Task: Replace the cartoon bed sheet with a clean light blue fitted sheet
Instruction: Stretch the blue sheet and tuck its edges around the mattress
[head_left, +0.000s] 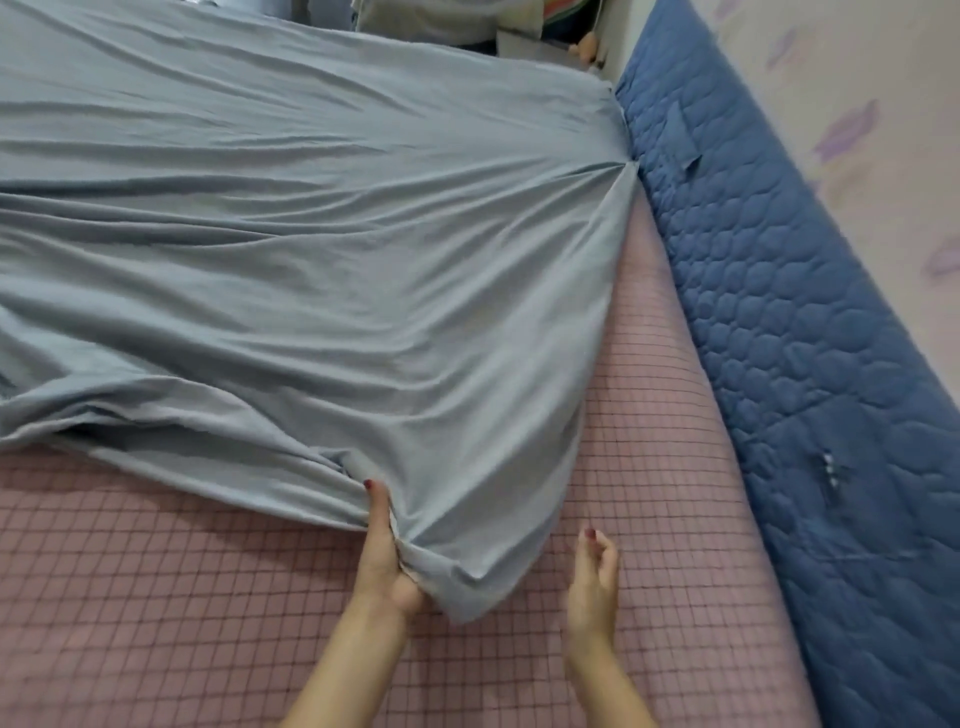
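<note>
The light blue fitted sheet (311, 249) lies wrinkled over most of the bed, and one far edge is tucked in at the right side. Its near corner is bunched and pulled toward me. My left hand (384, 551) grips that bunched corner, with the cloth running through the palm. My right hand (595, 571) hovers just right of the corner, fingers loosely curled and holding nothing. Under the sheet a pink checked mattress cover (208, 597) shows along the near and right sides. No cartoon sheet is in view.
A dark blue quilted pad (810, 338) runs along the bed's right side against a pale wall with purple patterns (852, 130). Piled fabric and boxes (467, 26) sit beyond the far end of the bed.
</note>
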